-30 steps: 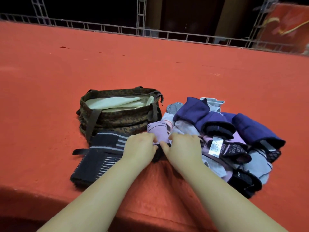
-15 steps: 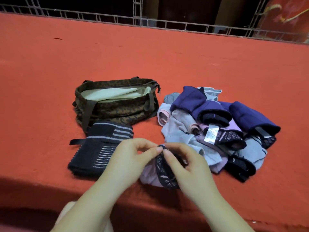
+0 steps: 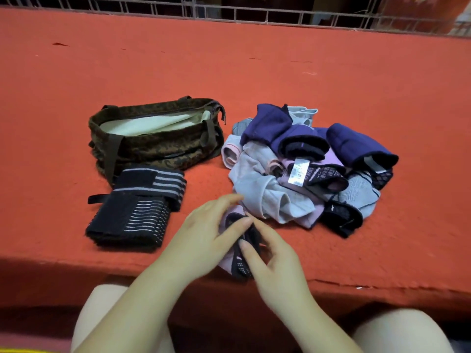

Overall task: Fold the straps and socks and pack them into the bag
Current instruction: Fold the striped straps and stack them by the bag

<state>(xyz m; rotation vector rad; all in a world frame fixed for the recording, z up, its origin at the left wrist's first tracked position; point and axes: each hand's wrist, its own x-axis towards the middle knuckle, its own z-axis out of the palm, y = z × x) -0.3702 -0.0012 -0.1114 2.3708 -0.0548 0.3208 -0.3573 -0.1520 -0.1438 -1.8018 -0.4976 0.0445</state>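
Note:
A pink sock with black grip dots (image 3: pixel 238 263) is held near the front edge of the red platform. My left hand (image 3: pixel 206 235) holds its upper part with thumb and fingers, and my right hand (image 3: pixel 270 261) pinches it from the right. A brown patterned bag (image 3: pixel 155 146) stands open at the centre left, showing a pale lining. In front of the bag lie two folded black straps with grey stripes (image 3: pixel 137 205). A loose pile of socks (image 3: pixel 308 169) in purple, lilac, grey and black lies to the right of the bag.
The red carpeted platform (image 3: pixel 254 72) stretches far back to a metal truss rail (image 3: pixel 254 15). Its front edge (image 3: pixel 356 284) drops off just beyond my hands. My bare knees show at the bottom of the view.
My hands pulled one pink and black sock out of the pile toward the front edge and now work it between the fingers. The view has tilted down.

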